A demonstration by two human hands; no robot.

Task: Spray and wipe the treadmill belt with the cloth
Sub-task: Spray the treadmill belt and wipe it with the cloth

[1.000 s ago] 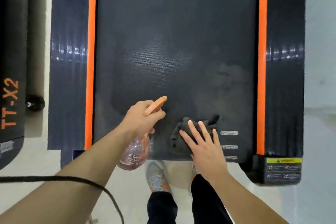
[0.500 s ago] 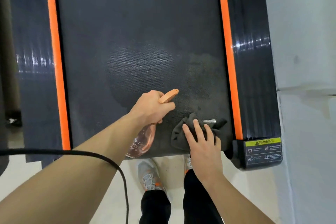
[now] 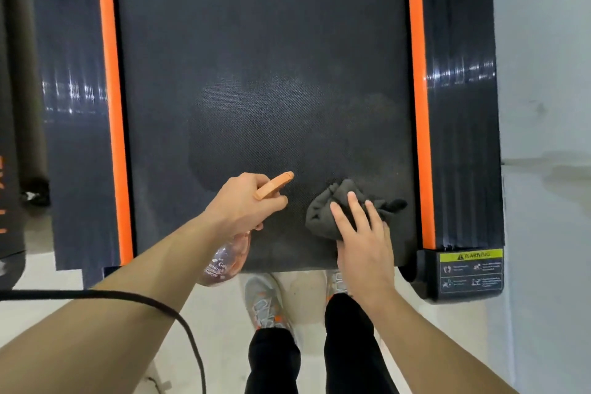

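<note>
**Spraying the near end of the belt, cloth held ready beside the nozzle**

The person stands at the foot of the treadmill belt (image 3: 262, 41), which fills the upper and middle frame between two orange strips (image 3: 108, 73). The left hand (image 3: 243, 201) grips the neck of a clear pinkish spray bottle (image 3: 228, 261). Its fingers are curled round the neck, and the orange spray head points up-frame over the belt. Whether the trigger is being squeezed cannot be told. The right hand (image 3: 364, 243) lies with straight, spread fingers pressed flat on a crumpled dark cloth (image 3: 329, 205), holding it down rather than clutching it.

The cloth rests on the belt right of centre in the lower half of the frame, near the belt's bottom edge. One corner trails toward the right-hand strip. It lies just right of the nozzle, apart from the left hand, and is partly hidden under the right fingers. A paler damp patch (image 3: 256, 125) shows on the belt above both hands.

The step appears to be spraying ahead of a wipe. To do it well, the nozzle should probably aim at dry weave beside the damp patch, not at the cloth or the orange strips. Light bursts would keep liquid from pooling. The wipe then likely wants a flat palm, even pressure and overlapping passes from strip to strip. The bunched cloth might cover more if spread out first.

Below, grey shoes (image 3: 265, 301) stand on the pale floor, and a black cable (image 3: 160, 307) crosses the left forearm.
</note>
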